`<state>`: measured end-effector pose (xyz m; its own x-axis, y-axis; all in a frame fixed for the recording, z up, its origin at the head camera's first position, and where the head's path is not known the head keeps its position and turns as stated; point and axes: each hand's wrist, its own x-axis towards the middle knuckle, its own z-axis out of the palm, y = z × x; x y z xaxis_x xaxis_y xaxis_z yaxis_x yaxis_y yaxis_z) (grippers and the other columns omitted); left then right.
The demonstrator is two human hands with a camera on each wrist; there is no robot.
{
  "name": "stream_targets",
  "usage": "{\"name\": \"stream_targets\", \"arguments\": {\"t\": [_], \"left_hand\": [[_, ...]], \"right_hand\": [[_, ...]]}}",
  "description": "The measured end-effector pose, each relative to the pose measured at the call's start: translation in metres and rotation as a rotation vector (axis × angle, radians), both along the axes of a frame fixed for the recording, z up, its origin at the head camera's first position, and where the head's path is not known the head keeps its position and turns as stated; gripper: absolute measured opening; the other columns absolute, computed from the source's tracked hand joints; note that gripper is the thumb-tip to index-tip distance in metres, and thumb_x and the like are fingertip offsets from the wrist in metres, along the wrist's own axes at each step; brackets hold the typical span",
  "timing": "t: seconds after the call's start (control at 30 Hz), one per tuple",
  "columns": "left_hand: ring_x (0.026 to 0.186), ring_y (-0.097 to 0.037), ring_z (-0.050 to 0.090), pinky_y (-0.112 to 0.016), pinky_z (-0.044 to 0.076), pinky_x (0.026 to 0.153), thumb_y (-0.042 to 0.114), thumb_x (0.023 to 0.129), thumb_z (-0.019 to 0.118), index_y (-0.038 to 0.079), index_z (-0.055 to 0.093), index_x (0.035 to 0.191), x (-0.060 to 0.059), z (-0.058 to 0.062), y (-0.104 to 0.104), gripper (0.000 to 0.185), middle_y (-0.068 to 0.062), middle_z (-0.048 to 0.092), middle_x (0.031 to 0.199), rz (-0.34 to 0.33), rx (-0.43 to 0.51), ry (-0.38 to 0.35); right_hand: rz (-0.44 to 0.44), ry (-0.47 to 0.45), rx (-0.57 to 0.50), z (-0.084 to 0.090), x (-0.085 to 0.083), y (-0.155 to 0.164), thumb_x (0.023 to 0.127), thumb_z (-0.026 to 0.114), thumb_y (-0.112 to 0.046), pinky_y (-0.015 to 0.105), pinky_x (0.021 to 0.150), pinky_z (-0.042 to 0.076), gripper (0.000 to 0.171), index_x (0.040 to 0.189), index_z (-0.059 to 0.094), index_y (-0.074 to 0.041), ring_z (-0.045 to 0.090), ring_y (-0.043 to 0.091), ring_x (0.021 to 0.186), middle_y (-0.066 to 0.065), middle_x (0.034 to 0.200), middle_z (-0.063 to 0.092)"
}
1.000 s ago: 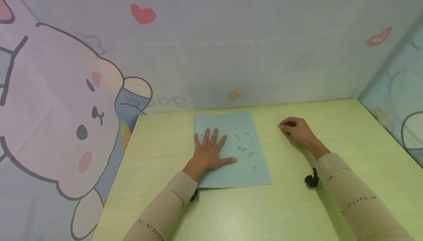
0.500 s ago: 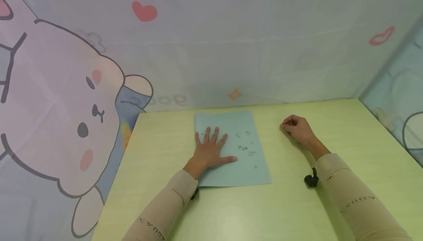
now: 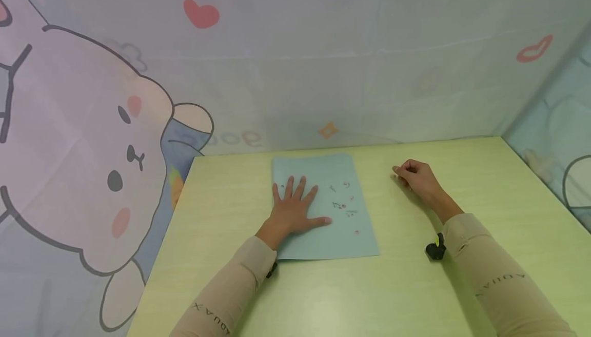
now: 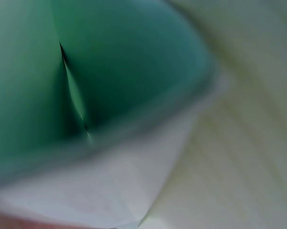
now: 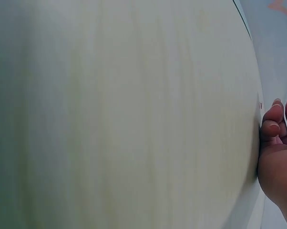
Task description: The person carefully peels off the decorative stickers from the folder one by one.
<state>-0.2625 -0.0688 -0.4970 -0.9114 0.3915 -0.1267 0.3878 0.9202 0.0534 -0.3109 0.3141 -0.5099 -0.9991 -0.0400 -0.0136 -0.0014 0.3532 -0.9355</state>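
A light blue sheet of paper point(image 3: 341, 239) lies on the pale green table point(image 3: 221, 214), with a few small red and green marks point(image 3: 343, 203) on its right half. My left hand point(image 3: 295, 209) presses flat on the sheet's left half, fingers spread. My right hand point(image 3: 415, 175) rests on the table to the right of the sheet, apart from it. Its fingers point(image 5: 272, 129) are curled and the tips pinched together on a tiny reddish speck point(image 5: 260, 105), too small to name. The left wrist view shows only the blurred green sheet point(image 4: 124, 62) up close.
Printed fabric walls with a cartoon rabbit point(image 3: 92, 152) and hearts close in the table on the left, back and right. A small black wrist mount point(image 3: 435, 249) sits on my right sleeve. Bare tabletop point(image 5: 124, 114) stretches around the right hand.
My right hand has shifted slightly toward the back of the table, fingers still curled. The left hand and the sheet have stayed in place.
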Motion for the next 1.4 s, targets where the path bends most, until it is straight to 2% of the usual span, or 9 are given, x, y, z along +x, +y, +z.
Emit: {"name": "stream_targets", "arguments": {"t": [0.33, 0.5, 0.6, 0.77, 1.03, 1.2, 1.4], "left_hand": [[0.163, -0.041, -0.001, -0.075, 0.0, 0.121, 0.089, 0.089, 0.05, 0.03, 0.025, 0.171, 0.002, 0.002, 0.0, 0.103, -0.009, 0.008, 0.178, 0.006, 0.017, -0.004], [0.163, -0.04, -0.002, -0.075, 0.0, 0.121, 0.089, 0.089, 0.048, 0.031, 0.024, 0.171, 0.001, 0.001, 0.001, 0.103, -0.009, 0.007, 0.178, 0.004, 0.005, -0.002], [0.163, -0.04, -0.002, -0.075, 0.0, 0.121, 0.089, 0.089, 0.049, 0.031, 0.024, 0.171, 0.001, 0.002, 0.0, 0.103, -0.009, 0.007, 0.178, 0.003, 0.005, -0.004], [0.163, -0.041, 0.0, -0.075, 0.002, 0.121, 0.088, 0.09, 0.05, 0.029, 0.026, 0.171, 0.002, 0.003, 0.0, 0.103, -0.01, 0.01, 0.178, -0.005, 0.022, -0.001], [0.163, -0.041, -0.001, -0.075, 0.001, 0.121, 0.09, 0.089, 0.048, 0.03, 0.024, 0.171, 0.002, 0.004, 0.001, 0.104, -0.009, 0.009, 0.178, 0.005, 0.005, -0.016], [0.163, -0.04, -0.002, -0.074, 0.0, 0.122, 0.091, 0.089, 0.046, 0.032, 0.022, 0.171, 0.002, 0.002, 0.001, 0.104, -0.009, 0.007, 0.178, 0.006, -0.005, -0.015], [0.163, -0.04, -0.001, -0.074, 0.0, 0.122, 0.091, 0.089, 0.046, 0.032, 0.022, 0.171, 0.002, 0.004, 0.002, 0.104, -0.009, 0.007, 0.178, 0.008, -0.009, -0.012]], "right_hand": [[-0.011, 0.054, -0.022, -0.002, 0.001, -0.009, 0.107, 0.067, -0.03, 0.026, 0.059, 0.048, 0.037, 0.12, 0.067, 0.004, 0.057, 0.015, 0.073, 0.007, 0.092, 0.066], [0.066, 0.115, 0.009, 0.001, 0.004, -0.021, 0.108, 0.066, -0.026, 0.029, 0.06, 0.05, 0.038, 0.129, 0.068, 0.005, 0.062, 0.025, 0.079, 0.017, 0.102, 0.068], [0.109, 0.121, 0.036, 0.004, 0.003, -0.035, 0.107, 0.067, -0.027, 0.031, 0.061, 0.052, 0.04, 0.133, 0.067, 0.003, 0.063, 0.032, 0.082, 0.022, 0.108, 0.067], [0.161, 0.113, 0.089, 0.008, -0.002, -0.06, 0.105, 0.071, -0.03, 0.032, 0.064, 0.055, 0.043, 0.138, 0.067, -0.003, 0.063, 0.033, 0.088, 0.018, 0.111, 0.067], [0.227, 0.143, 0.198, 0.004, -0.008, -0.088, 0.102, 0.074, -0.023, 0.037, 0.074, 0.052, 0.036, 0.133, 0.071, -0.006, 0.064, 0.026, 0.093, 0.01, 0.105, 0.066], [0.256, 0.159, 0.285, 0.0, -0.008, -0.094, 0.1, 0.075, -0.016, 0.04, 0.084, 0.051, 0.028, 0.126, 0.075, -0.005, 0.063, 0.025, 0.095, 0.009, 0.105, 0.068], [0.279, 0.211, 0.358, 0.0, -0.008, -0.098, 0.098, 0.077, -0.011, 0.043, 0.088, 0.05, 0.023, 0.12, 0.078, -0.003, 0.061, 0.025, 0.095, 0.009, 0.104, 0.067]]}}
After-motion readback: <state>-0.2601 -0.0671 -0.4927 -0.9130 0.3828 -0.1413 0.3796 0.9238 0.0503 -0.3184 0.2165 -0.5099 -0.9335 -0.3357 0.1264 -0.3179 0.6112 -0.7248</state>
